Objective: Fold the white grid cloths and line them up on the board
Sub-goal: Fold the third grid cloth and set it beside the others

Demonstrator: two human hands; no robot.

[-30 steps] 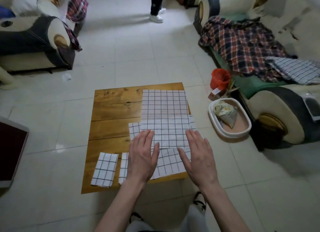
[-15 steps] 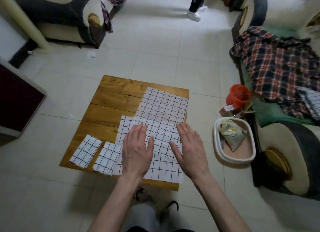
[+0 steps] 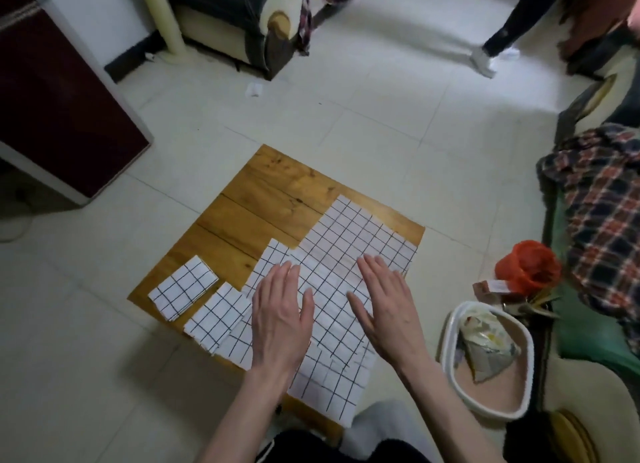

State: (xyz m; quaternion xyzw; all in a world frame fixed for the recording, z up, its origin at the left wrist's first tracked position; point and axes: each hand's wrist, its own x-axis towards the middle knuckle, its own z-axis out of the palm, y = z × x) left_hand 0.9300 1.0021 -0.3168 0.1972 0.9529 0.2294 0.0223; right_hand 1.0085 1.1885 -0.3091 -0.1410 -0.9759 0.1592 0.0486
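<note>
While both hands lie flat on the spread cloth, the scene reads as follows, largest thing first.

Board: the wooden board (image 3: 277,199) lies on the tiled floor at frame centre, its upper-left part bare, likely kept free for the row of finished pieces.

Spread cloths: the unfolded white grid cloth (image 3: 360,244) runs from the board's right corner down to the lower centre, overlapping other unfolded pieces beneath it; its near end hangs past the board's near edge. It lies open, probably so creases can be pressed out ahead of a fold.

Left hand: the left hand (image 3: 280,317) rests palm down, fingers straight and together, gripping nothing, on the cloth's left part, seemingly to pin it.

Right hand: the right hand (image 3: 388,306) rests the same way just beside it, fingers straight, thumb spread, empty, on the cloth's middle.

Folded pieces: the first folded cloth (image 3: 183,287) sits at the board's left corner; the second folded cloth (image 3: 218,315) lies just beside it, toward the spread pile, the start of a line along the near edge.

Stage: judged as smoothing before folding; most cloths are not yet folded.

Risk: the overhanging end may drag the pile off.
</note>
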